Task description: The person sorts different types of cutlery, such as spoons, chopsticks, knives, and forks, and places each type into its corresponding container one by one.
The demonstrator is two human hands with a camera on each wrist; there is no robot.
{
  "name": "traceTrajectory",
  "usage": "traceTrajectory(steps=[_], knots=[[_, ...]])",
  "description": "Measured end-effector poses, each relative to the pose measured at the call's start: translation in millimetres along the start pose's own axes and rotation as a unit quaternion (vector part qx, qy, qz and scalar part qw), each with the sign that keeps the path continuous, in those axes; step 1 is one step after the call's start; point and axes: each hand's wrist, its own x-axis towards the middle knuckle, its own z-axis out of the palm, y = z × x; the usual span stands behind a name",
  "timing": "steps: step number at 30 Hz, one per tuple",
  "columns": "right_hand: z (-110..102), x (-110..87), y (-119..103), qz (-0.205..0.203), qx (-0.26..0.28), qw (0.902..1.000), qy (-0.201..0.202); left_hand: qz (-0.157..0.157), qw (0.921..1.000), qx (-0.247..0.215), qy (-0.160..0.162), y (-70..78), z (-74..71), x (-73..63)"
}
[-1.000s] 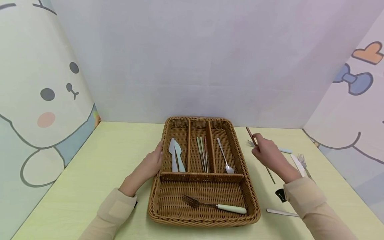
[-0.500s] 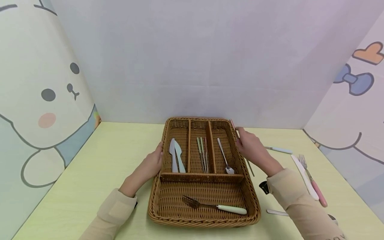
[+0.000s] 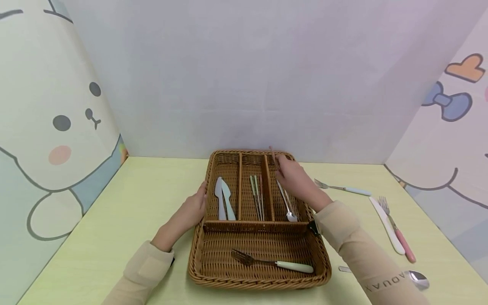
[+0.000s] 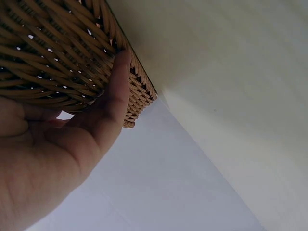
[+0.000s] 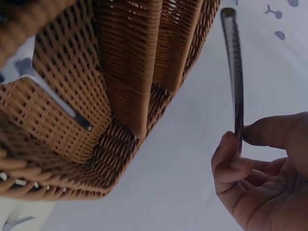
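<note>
My right hand (image 3: 295, 178) pinches a chopstick (image 3: 273, 156) between thumb and fingers, above the basket's right compartment. In the right wrist view the chopstick (image 5: 234, 62) shows a patterned metal shaft. At the left side of the wicker cutlery basket (image 3: 259, 284), my left hand (image 3: 190, 209) grips the rim, one digit lying along the outer wall in the left wrist view. Green-handled chopsticks (image 3: 254, 190) and a pinkish one lie in the middle compartment. Two pastel knives (image 3: 223, 199) fill the left one, a spoon (image 3: 291, 216) the right. A green-handled fork (image 3: 274, 262) rests in the front compartment.
On the table right of the basket lie a blue-handled fork (image 3: 343, 188), a white knife (image 3: 386, 226) and a pink-handled fork (image 3: 400, 237). Nearer, a spoon (image 3: 418, 279) is partly hidden by the right sleeve. A plain wall (image 3: 259, 84) stands behind the basket.
My right hand has carried the chopstick leftward from the table beside the basket to over its right compartment. My left hand has stayed at the basket's side.
</note>
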Motion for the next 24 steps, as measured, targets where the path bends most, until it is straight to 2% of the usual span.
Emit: traceTrajectory(steps=[11, 20, 24], knots=[[18, 18.3, -13, 0.041, 0.025, 0.9978, -0.045, -0.006, 1.0000, 0.004, -0.005, 0.6, -0.9, 0.5], [37, 32.8, -13, 0.056, 0.065, 0.9958, -0.032, -0.011, 0.9998, -0.005, -0.016, 0.7, -1.8, 0.5], [45, 36.5, -12, 0.067, 0.065, 0.9949, -0.038, -0.010, 0.9998, -0.008, -0.018, 0.3, -1.4, 0.8]])
